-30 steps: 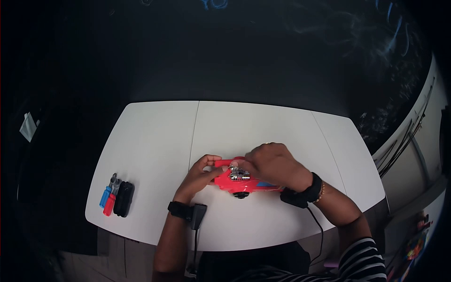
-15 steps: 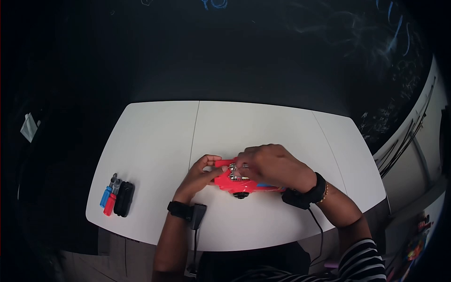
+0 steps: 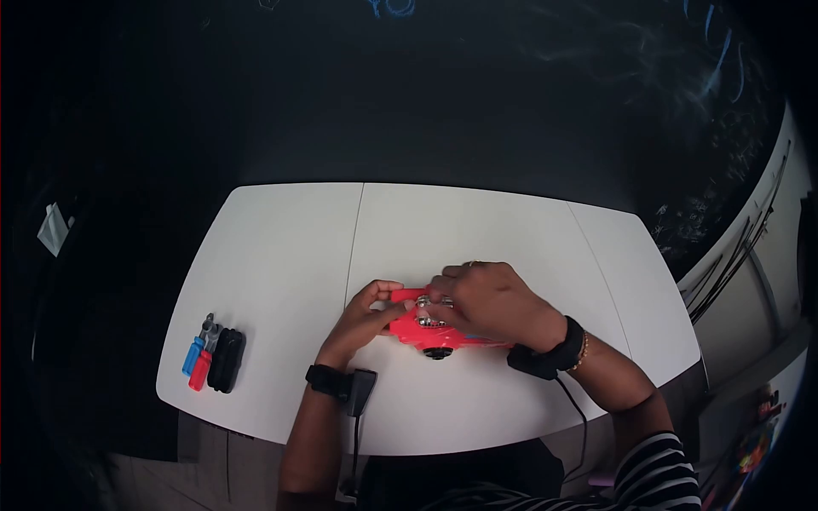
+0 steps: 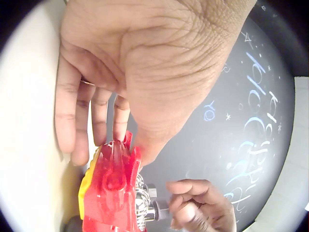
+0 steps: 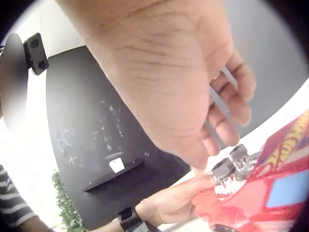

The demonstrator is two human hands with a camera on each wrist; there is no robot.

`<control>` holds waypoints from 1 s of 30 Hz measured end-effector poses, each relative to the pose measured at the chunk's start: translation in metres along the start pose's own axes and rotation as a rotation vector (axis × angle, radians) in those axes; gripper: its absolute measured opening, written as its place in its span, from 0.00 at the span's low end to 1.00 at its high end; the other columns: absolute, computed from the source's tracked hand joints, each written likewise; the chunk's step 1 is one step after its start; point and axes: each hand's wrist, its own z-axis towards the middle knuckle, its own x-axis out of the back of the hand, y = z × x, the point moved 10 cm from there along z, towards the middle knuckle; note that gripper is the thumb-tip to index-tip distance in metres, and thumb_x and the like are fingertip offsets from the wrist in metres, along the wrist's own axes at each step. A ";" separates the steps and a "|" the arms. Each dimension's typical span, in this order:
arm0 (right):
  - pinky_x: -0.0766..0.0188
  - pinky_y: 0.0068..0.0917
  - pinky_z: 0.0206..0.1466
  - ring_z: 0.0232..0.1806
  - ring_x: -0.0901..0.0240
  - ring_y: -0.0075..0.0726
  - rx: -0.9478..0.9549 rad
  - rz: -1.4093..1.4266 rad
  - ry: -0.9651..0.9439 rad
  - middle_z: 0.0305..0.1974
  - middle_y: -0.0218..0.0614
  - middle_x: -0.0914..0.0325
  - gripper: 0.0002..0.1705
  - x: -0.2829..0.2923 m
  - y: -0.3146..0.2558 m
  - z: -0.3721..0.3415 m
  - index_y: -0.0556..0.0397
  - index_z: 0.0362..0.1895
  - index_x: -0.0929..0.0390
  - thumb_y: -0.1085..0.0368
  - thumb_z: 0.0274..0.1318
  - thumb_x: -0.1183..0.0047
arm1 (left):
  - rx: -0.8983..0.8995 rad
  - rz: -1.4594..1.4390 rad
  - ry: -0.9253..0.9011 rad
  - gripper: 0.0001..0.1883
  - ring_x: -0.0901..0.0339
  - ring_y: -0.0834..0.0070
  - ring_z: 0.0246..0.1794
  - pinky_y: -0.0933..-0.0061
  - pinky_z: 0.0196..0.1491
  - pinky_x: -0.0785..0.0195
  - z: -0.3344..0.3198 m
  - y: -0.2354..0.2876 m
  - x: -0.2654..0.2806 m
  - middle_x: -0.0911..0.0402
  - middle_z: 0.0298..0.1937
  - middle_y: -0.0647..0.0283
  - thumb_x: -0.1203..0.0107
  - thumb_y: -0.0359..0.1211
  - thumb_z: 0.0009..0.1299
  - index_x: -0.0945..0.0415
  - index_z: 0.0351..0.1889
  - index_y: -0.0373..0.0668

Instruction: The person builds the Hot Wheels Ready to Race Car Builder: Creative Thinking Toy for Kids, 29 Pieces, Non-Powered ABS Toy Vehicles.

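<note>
A red toy car point(image 3: 409, 337) with a chrome engine point(image 3: 434, 312) on top sits mid-table. My left hand point(image 3: 354, 328) grips its left end, thumb on the near side and fingers around the far side. Over the engine is my right hand point(image 3: 498, 302), fingers bent loosely. In the left wrist view, two grey hex-headed pieces stick out from the engine, and the right hand's fingertips are close beside one grey head point(image 4: 161, 210). The right wrist view shows the thumb near a grey head point(image 5: 223, 169), apparently not pinching it; contact is hard to tell.
At the table's left side lie a blue-handled tool point(image 3: 192, 358), a red-handled tool point(image 3: 199, 371) and a black case point(image 3: 226, 360). Cables hang from both wrist devices over the near table edge. A dark chalkboard wall point(image 3: 409, 102) stands behind the table.
My right hand has shifted slightly left over the engine, and its fingers have changed position there. My left hand and the car have stayed in place.
</note>
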 end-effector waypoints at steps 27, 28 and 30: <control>0.21 0.34 0.47 0.42 0.15 0.43 0.084 0.092 -0.067 0.34 0.36 0.14 0.11 -0.017 0.003 0.001 0.48 0.41 0.12 0.57 0.58 0.31 | 0.009 -0.009 -0.006 0.32 0.17 0.76 0.49 0.69 0.50 0.21 0.003 -0.004 0.000 0.20 0.57 0.64 0.31 0.51 0.70 0.26 0.65 0.44; 0.21 0.34 0.47 0.42 0.15 0.43 0.083 0.093 -0.067 0.34 0.36 0.14 0.11 -0.019 0.003 0.001 0.48 0.41 0.12 0.57 0.58 0.31 | 0.010 -0.009 -0.007 0.32 0.17 0.76 0.49 0.69 0.50 0.21 0.003 -0.005 0.000 0.20 0.57 0.64 0.31 0.51 0.70 0.26 0.65 0.44; 0.21 0.34 0.44 0.38 0.15 0.44 0.151 0.008 0.029 0.31 0.37 0.15 0.14 -0.018 -0.003 0.001 0.47 0.38 0.11 0.52 0.56 0.31 | 0.012 -0.004 -0.012 0.32 0.18 0.77 0.48 0.70 0.50 0.21 0.004 -0.006 0.000 0.20 0.57 0.64 0.31 0.50 0.70 0.26 0.65 0.43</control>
